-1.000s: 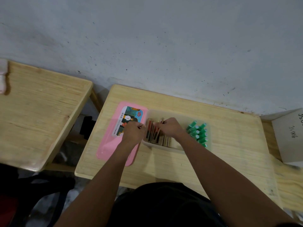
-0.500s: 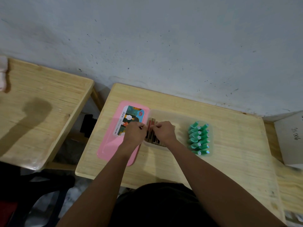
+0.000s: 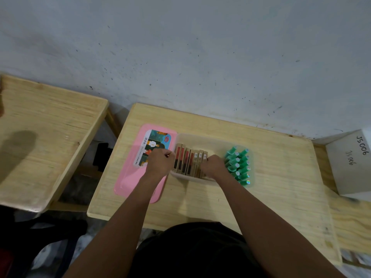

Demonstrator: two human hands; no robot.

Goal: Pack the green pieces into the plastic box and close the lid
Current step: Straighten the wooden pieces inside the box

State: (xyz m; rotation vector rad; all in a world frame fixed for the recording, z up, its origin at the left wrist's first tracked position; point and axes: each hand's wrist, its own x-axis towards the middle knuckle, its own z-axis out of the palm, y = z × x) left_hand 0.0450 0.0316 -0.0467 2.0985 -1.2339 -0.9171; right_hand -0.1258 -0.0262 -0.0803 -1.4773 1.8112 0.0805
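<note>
A translucent plastic box [image 3: 200, 137] sits on the small wooden table [image 3: 281, 177]. Several green pieces [image 3: 237, 165] lie stacked in its right end. A row of slim brown and red cartons [image 3: 189, 160] stands on edge in its left part. My left hand [image 3: 159, 163] is closed at the left end of that row, by the box wall. My right hand [image 3: 213, 166] is curled against the rightmost carton, just left of the green pieces. The pink lid [image 3: 128, 181] lies flat on the table left of the box, partly under my left forearm.
A second wooden table [image 3: 46, 137] stands to the left across a narrow gap. A grey cardboard box [image 3: 349, 167] with handwriting sits at the right edge. The wall runs close behind the table.
My right hand has slid from the left cartons to the right end of the row, uncovering the cartons. My left hand has stayed at the left end.
</note>
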